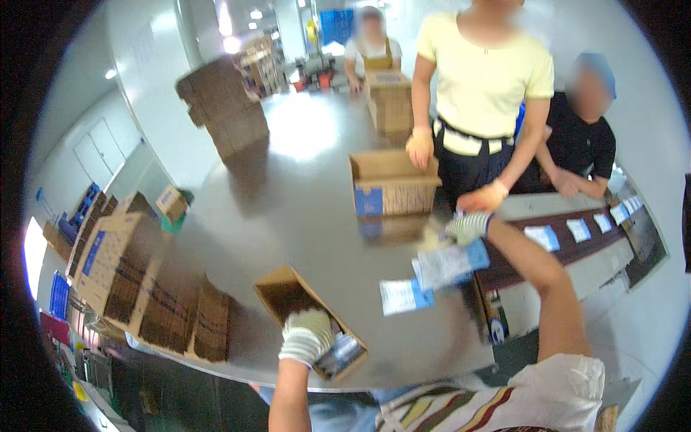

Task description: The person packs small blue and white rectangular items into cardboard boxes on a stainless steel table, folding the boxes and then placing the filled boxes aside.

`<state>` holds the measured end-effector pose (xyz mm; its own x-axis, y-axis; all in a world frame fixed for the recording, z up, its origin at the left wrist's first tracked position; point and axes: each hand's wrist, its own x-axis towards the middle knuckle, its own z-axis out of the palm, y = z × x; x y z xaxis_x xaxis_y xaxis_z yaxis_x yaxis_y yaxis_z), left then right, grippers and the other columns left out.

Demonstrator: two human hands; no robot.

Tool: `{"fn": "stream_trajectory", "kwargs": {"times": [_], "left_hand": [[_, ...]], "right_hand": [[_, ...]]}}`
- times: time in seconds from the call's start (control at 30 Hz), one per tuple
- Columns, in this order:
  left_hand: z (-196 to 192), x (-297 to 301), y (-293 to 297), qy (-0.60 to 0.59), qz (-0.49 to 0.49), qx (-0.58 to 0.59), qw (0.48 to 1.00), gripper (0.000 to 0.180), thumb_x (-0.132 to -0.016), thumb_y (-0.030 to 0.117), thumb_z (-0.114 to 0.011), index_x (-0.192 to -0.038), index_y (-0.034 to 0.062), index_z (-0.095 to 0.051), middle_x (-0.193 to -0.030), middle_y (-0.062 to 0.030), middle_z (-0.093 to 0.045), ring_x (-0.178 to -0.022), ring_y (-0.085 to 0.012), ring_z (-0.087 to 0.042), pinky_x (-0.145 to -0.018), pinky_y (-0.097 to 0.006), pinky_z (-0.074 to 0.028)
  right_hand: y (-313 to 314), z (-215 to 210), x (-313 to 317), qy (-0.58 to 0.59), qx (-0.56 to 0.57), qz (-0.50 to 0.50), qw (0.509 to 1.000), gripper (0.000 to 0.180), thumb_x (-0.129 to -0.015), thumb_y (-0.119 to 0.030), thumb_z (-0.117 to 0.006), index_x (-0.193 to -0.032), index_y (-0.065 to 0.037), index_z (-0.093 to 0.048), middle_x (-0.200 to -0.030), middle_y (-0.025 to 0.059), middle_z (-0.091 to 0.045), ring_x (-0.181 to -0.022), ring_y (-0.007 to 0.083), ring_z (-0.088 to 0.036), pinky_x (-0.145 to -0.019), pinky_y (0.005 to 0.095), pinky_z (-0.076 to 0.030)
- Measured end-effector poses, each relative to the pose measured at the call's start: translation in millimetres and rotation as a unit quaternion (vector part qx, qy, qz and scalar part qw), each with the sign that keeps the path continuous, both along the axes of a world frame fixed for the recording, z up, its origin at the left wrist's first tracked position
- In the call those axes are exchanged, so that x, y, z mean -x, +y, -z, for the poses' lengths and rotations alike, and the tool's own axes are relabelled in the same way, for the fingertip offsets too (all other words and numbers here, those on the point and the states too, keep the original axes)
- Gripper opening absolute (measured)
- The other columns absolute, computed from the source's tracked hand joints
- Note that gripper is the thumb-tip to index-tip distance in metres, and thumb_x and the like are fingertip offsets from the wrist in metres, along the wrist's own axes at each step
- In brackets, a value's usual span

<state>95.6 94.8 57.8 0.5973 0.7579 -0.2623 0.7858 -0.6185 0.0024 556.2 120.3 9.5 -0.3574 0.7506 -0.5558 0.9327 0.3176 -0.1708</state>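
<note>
My left hand, in a striped knit glove, reaches into a small open cardboard box near the table's front edge. Its fingers are hidden by the glove's back and the box wall. Blue-and-white packets lie inside the box beside that hand. My right hand, gloved the same way, is stretched out to the far right, just beyond a loose group of white-and-blue packets. Motion smears its fingers, so whether they grip a packet does not show. Another flat packet lies closer to me on the metal table.
A co-worker in a yellow top stands across the table, gloved hands by my right hand and an open carton. Packets line a dark conveyor on the right. Cartons stand left; flattened cardboard stands farther back.
</note>
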Motion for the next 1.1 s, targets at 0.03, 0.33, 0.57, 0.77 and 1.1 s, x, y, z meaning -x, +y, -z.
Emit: {"fn": "stream_trajectory", "kwargs": {"times": [0.03,0.33,0.57,0.77,1.1], "left_hand": [[5,9,0,0.005,-0.002,-0.010,1.000,0.032,-0.080,0.031,-0.051,-0.082,0.0037,-0.068,-0.085,-0.0195,-0.066,-0.082,-0.0343,-0.065,-0.073,-0.042,-0.052],[2,5,2,0.018,-0.027,0.060,0.998,0.040,-0.085,0.036,-0.047,-0.095,0.0018,-0.066,-0.104,-0.0207,-0.063,-0.098,-0.0329,-0.061,-0.086,-0.041,-0.047],[5,1,5,0.021,-0.007,0.060,0.998,0.042,-0.085,0.038,-0.046,-0.093,0.0023,-0.067,-0.098,-0.0193,-0.065,-0.091,-0.0335,-0.063,-0.080,-0.043,-0.049],[3,-5,7,0.027,-0.004,0.050,0.998,0.044,-0.086,0.039,-0.044,-0.093,0.0025,-0.067,-0.099,-0.0192,-0.065,-0.092,-0.0337,-0.063,-0.080,-0.043,-0.049],[92,21,31,-0.297,0.063,-0.183,0.935,0.045,-0.087,0.034,-0.041,-0.118,0.0055,-0.056,-0.115,-0.0176,-0.060,-0.103,-0.0352,-0.058,-0.093,-0.042,-0.043]], "right_hand": [[5,6,18,-0.002,0.007,-0.016,1.000,0.057,-0.072,-0.027,-0.069,-0.120,-0.002,-0.051,-0.106,0.0164,-0.061,-0.097,0.0293,-0.058,-0.088,0.0386,-0.045],[-109,-4,124,-0.159,-0.201,-0.016,0.966,0.066,-0.059,-0.051,-0.072,-0.102,-0.002,-0.059,-0.103,0.0187,-0.059,-0.099,0.0336,-0.055,-0.083,0.0449,-0.045],[-168,-18,194,-0.084,0.011,0.102,0.991,0.058,-0.080,-0.046,-0.054,-0.115,0.001,-0.052,-0.106,0.0235,-0.060,-0.099,0.0339,-0.059,-0.084,0.0442,-0.047],[-174,9,210,-0.022,-0.027,0.047,0.998,0.046,-0.088,-0.041,-0.048,-0.109,0.000,-0.052,-0.095,0.0225,-0.063,-0.086,0.0371,-0.062,-0.075,0.0459,-0.049],[-19,-51,303,0.420,-0.499,-0.170,0.738,0.034,-0.086,-0.020,-0.050,-0.120,-0.021,-0.055,-0.126,0.0027,-0.054,-0.111,0.0205,-0.055,-0.094,0.0346,-0.044]]}}
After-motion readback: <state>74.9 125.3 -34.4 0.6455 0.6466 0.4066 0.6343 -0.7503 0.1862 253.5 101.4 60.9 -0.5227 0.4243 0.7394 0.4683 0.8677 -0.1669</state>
